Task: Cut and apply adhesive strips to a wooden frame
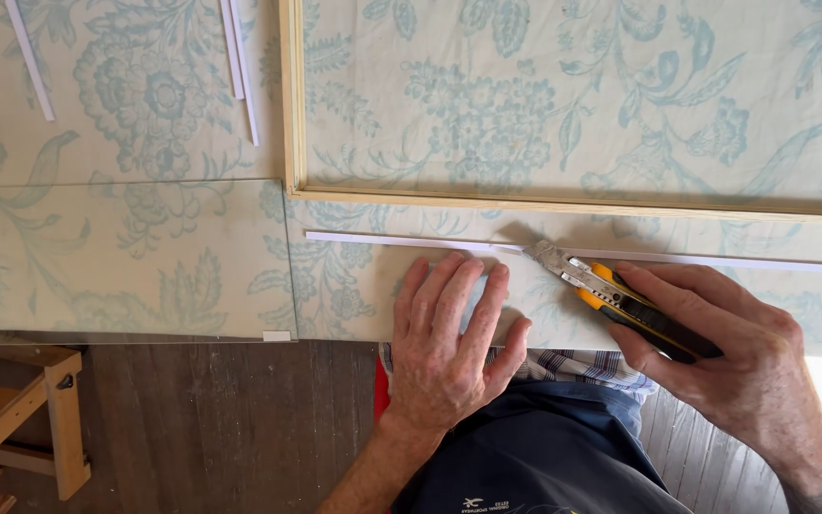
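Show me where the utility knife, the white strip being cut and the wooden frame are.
utility knife [625, 306], head view, on its yellow and black handle.
white strip [382, 239], head view, on the part left of the blade.
wooden frame [525, 201], head view, on its lower rail.

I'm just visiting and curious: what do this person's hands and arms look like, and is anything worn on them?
Both are bare. The left hand has no glove, ring or watch, and its forearm shows no sleeve. The right hand is also ungloved and ringless, with a bare wrist; dark marks near the frame's corner may be a tattoo, but that is unclear.
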